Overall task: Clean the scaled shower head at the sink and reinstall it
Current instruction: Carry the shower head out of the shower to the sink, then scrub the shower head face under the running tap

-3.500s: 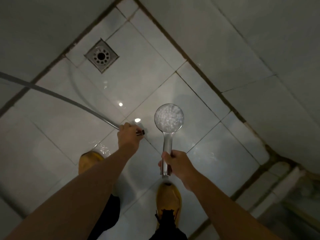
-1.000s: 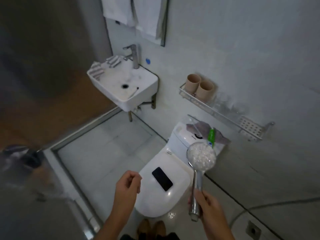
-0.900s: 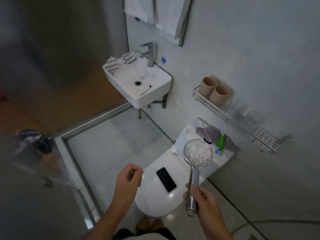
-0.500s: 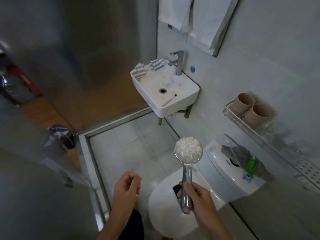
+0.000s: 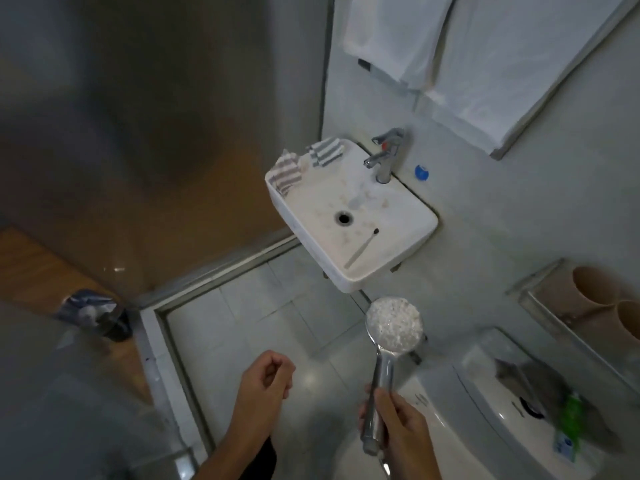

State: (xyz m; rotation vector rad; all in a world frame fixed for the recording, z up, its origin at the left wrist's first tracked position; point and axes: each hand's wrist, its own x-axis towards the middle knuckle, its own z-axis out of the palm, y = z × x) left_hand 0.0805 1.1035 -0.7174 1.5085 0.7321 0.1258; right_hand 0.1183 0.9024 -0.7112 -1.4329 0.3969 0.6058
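Wall sink point(image 5: 398, 209) holds striped cloths point(image 5: 287, 171), thin stick point(image 5: 362, 249); toilet point(image 5: 485, 393) near shower head point(image 5: 394, 325).

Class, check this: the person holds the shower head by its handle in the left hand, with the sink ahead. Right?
No. The head view shows the right hand holding the shower head by its handle; the left hand is curled, apparently empty. The sink is ahead.

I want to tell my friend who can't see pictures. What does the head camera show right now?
A person's right hand grips the handle of a round chrome shower head crusted with white scale, its face toward the camera, short of a small white wall sink. The left hand is curled beside it, with nothing visible inside.
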